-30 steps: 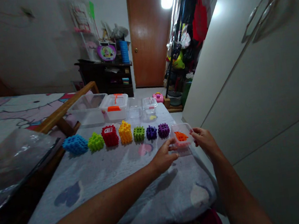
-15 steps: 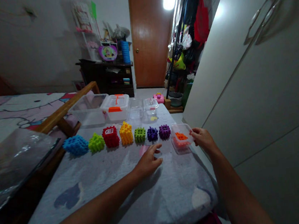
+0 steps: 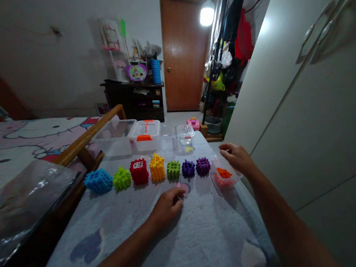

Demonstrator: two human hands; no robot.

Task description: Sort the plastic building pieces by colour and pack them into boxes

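The head camera looks forward and down, over nearby pale-blue heart-patterned cloth (image 3: 208, 233), towards a brown wooden door (image 3: 182, 56)

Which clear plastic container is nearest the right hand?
The clear rectangular plastic tub holding orange lattice pieces, at the right end of the row of coloured plastic blocks. It's right by the right hand; the other clear containers stand farther back.

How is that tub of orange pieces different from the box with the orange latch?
The tub looks open on top; the box has a lid. The tub is smaller than the box. The tub sits beside the rightmost purple block; the box stands behind the yellow block. Both look like translucent plastic.
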